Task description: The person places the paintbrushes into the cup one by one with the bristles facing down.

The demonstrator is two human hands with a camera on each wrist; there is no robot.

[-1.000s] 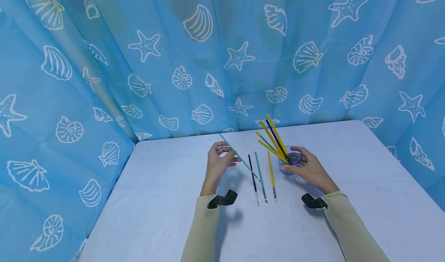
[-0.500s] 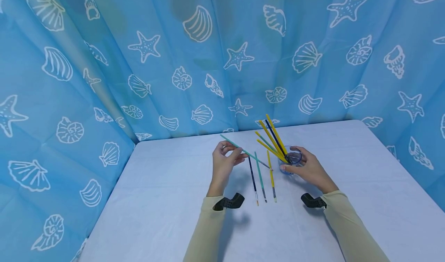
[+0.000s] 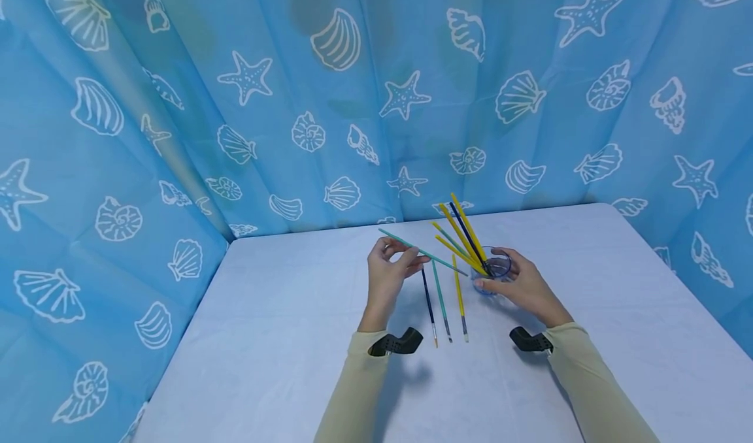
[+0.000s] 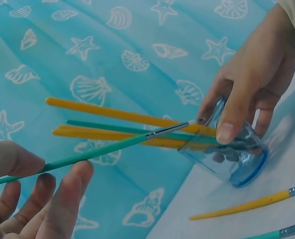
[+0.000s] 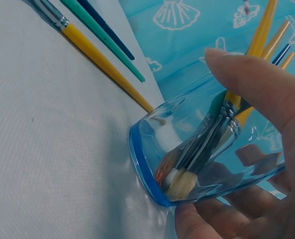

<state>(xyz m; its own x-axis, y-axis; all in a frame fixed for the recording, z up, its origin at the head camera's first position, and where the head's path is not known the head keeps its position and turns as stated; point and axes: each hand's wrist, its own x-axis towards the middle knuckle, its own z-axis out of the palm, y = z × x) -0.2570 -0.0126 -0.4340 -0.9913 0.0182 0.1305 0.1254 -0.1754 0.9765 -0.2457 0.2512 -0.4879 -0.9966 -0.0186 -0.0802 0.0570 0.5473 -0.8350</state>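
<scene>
Paintbrush point(image 4: 115, 147), teal, mid-frame in head view, pinched by left hand point(image 3: 388, 276), tip near cup point(image 4: 251, 170). Right hand point(image 3: 529, 293) grips cup, right of center, brushes point(image 3: 467, 224) inside. Three loose brushes point(image 3: 440, 293) lie on white table point(image 3: 265, 338), below center.

A plain beige left sleeve point(image 3: 355, 391), at the bottom centre of the head view, and a matching right sleeve point(image 3: 597, 381), at lower right, fit closely down to the wrists. The left hand point(image 3: 391, 276) and right hand point(image 3: 528, 289) are bare. Each cuff carries a bent black piece point(image 3: 399, 342) with tiny dots.
</scene>
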